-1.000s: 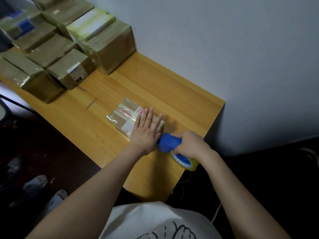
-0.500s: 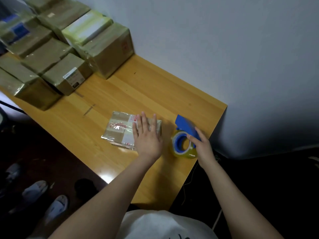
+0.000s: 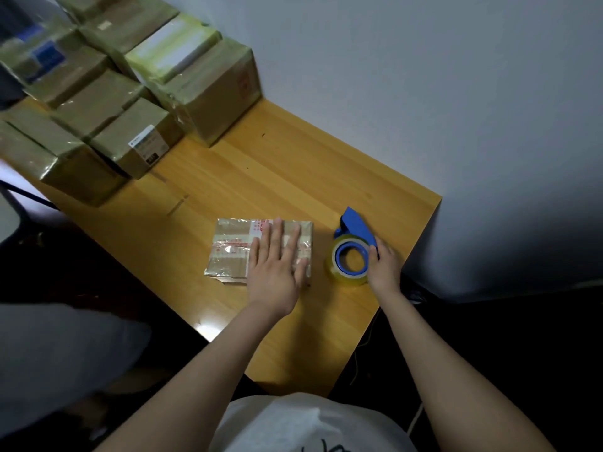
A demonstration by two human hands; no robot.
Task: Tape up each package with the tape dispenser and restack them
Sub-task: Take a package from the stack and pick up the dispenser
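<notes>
A small flat cardboard package point(image 3: 233, 252), wrapped in clear tape with a red-printed strip, lies on the wooden table point(image 3: 293, 177). My left hand point(image 3: 277, 269) rests flat on its right half, fingers straight. Right of it the blue tape dispenser point(image 3: 354, 246) with its roll of clear tape lies on the table. My right hand point(image 3: 383, 267) touches the dispenser's right side, fingers lightly against it.
Several taped cardboard boxes point(image 3: 130, 93) stand stacked at the table's far left, one with a white label point(image 3: 145, 148). The white wall point(image 3: 424, 93) runs behind the table. The table's right edge point(image 3: 421, 249) lies just beyond the dispenser.
My right hand has set the dispenser down on the table to the right of the package and loosened its grip. My left hand stayed pressed on the package, which turned slightly.
</notes>
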